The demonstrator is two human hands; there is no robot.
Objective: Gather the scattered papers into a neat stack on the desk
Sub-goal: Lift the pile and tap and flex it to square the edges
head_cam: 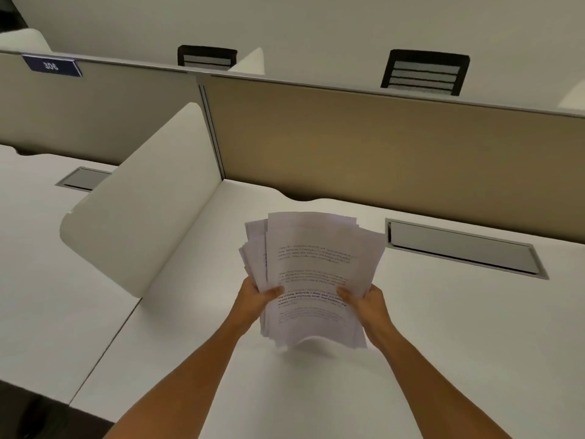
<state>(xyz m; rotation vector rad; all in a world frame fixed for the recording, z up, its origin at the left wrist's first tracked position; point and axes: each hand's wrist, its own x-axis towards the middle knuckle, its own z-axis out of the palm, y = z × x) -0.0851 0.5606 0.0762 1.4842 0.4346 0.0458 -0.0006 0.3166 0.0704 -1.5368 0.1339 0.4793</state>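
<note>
1. Two hands hold one bundle of papers (313, 277) above the white worktop (443, 327); I see the left hand (258, 299) on its left edge and the right hand (367, 304) on its right edge.
2. Both sets of fingers are closed on the sheets, thumbs on the printed top page.
3. The sheets are fanned unevenly; I cannot count them.
4. Two cable hatches (465, 248), two chair backs (425, 72) and one sign (50, 65) reading 306 are in view.

both arms extended, left hand (258, 297) and right hand (368, 301) gripping, thumbs on top.
</note>
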